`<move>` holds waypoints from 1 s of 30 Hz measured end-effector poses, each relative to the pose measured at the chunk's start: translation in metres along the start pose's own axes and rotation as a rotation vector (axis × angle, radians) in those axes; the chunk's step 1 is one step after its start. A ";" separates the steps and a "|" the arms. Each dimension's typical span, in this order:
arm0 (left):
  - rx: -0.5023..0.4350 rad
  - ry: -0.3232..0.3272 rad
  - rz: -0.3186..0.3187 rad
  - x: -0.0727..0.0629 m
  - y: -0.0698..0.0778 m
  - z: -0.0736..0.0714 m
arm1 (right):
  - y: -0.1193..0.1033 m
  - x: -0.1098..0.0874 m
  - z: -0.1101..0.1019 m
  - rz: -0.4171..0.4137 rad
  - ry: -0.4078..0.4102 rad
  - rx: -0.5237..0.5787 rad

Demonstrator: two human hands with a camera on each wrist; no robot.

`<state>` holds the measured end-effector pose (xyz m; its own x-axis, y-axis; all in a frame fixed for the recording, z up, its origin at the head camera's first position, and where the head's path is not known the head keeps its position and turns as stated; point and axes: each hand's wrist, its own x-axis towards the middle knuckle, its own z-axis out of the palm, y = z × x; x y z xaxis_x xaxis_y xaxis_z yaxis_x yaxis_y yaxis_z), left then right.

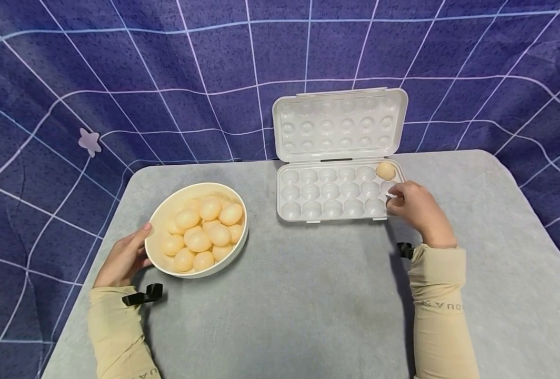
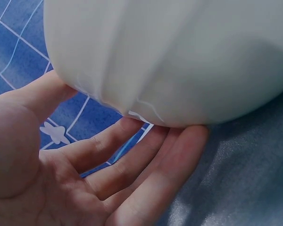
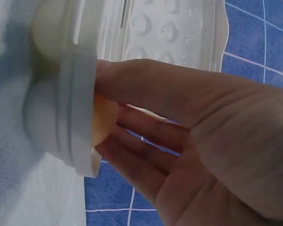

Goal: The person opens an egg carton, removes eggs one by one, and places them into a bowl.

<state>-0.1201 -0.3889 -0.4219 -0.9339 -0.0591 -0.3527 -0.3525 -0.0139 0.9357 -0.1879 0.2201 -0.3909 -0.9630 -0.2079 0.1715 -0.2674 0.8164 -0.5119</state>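
My left hand (image 1: 125, 256) holds a cream-white bowl (image 1: 154, 252) by its left side, thumb at the rim and fingers underneath. In the left wrist view, fingertips (image 2: 195, 134) touch the bowl's underside (image 2: 179, 61). Several pale eggs (image 1: 198, 240) are heaped inside. At the right end of a white egg box (image 1: 329, 190), my right hand (image 1: 418, 208) grips an egg (image 3: 104, 117) low at the front rim, thumb on one side and fingers around the other. From the head view the hand hides that egg. Another egg (image 1: 386, 171) sits in the back right corner cup.
The box's dimpled lid (image 1: 340, 126) stands open, leaning back toward the blue gridded cloth (image 1: 213, 63). Both things rest on a grey table (image 1: 285, 305), bowl at left and box at back right. Each wrist carries a black camera mount (image 1: 142, 296).
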 end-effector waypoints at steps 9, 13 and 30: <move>-0.003 0.008 -0.003 0.000 0.000 0.000 | 0.002 -0.001 0.003 0.014 0.021 -0.026; -0.001 0.009 -0.003 0.000 0.001 0.000 | 0.002 -0.001 0.003 -0.004 0.039 -0.042; -0.008 -0.015 0.013 0.001 0.000 0.001 | -0.006 -0.002 -0.006 0.054 0.065 0.003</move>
<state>-0.1208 -0.3884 -0.4218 -0.9391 -0.0448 -0.3408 -0.3402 -0.0209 0.9401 -0.1838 0.2189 -0.3833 -0.9719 -0.1280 0.1973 -0.2150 0.8239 -0.5244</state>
